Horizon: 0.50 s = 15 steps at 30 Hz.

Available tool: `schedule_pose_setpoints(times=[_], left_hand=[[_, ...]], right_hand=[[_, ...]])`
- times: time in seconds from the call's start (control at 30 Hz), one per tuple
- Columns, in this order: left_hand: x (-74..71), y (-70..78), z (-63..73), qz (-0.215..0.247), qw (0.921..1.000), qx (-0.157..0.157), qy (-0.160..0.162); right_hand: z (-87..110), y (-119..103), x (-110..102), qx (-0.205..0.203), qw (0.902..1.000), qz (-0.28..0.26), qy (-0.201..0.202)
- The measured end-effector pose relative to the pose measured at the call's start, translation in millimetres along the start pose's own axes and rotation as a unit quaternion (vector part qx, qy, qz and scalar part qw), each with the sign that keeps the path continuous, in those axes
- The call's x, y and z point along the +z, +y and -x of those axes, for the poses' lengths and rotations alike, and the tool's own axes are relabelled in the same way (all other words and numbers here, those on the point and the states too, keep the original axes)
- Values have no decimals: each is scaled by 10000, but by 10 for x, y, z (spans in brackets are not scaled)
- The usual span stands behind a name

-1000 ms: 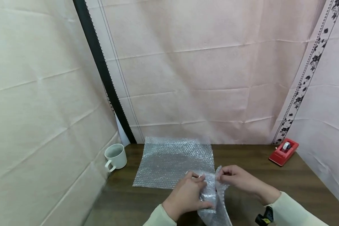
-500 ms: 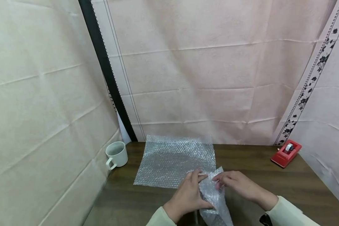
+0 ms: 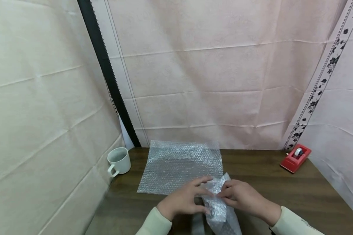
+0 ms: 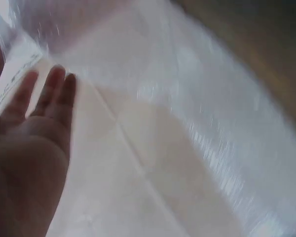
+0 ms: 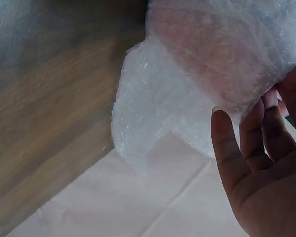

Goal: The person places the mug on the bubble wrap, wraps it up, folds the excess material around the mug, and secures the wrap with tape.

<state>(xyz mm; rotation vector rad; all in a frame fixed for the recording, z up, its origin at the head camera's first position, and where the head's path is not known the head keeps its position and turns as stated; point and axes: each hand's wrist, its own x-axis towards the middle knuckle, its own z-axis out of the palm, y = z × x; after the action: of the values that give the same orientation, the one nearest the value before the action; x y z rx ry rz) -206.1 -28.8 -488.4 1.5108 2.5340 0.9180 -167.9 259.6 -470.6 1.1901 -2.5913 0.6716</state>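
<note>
A crumpled piece of bubble wrap [image 3: 219, 209] is folded around something near the front of the table. A pinkish patch shows through the wrap [image 5: 187, 54] in the right wrist view; what is inside is hidden. My right hand [image 3: 244, 199] pinches the wrap's upper part between thumb and fingers, coming from the right. On the other side, my left hand [image 3: 183, 199] has its fingers spread, the tips right at the wrap's left edge. In the left wrist view the left hand's fingers [image 4: 54, 94] are extended, with the translucent wrap beyond them.
A flat bubble wrap sheet [image 3: 179, 166] lies behind the hands on the wooden table [image 3: 261, 173]. At the back left stands a white mug [image 3: 119, 161], its handle towards me. A red tape dispenser [image 3: 295, 158] sits at the back right. Pale cloth [image 3: 209, 71] hangs around the table.
The loose wrap flap that the right hand held up at the right has been folded over to the left. My left hand has shifted slightly left, loosening from the bundle.
</note>
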Motion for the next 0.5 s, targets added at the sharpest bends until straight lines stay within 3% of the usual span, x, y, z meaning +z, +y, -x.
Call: schedule_pose_setpoints(times=[0.07,0.17,0.23,0.37,0.43,0.5], left_hand=[[-55,-33,-6,-422,9988,221,-126],[-54,-56,-22,-892,9952,369,-130],[-1,-64,-19,-985,9944,389,-17],[102,-65,-3,-1030,9931,424,362],[118,-61,6,-1047,9926,404,470],[108,-59,14,-979,9937,354,404]], right_hand=[[-8,-12,6,53,10000,45,-9],[2,-27,6,480,9987,176,44],[22,-37,-1,1106,9936,183,100],[35,-24,-47,2251,9743,39,15],[25,-12,-67,2416,9703,1,-146],[17,-1,-75,2330,9721,47,-266]])
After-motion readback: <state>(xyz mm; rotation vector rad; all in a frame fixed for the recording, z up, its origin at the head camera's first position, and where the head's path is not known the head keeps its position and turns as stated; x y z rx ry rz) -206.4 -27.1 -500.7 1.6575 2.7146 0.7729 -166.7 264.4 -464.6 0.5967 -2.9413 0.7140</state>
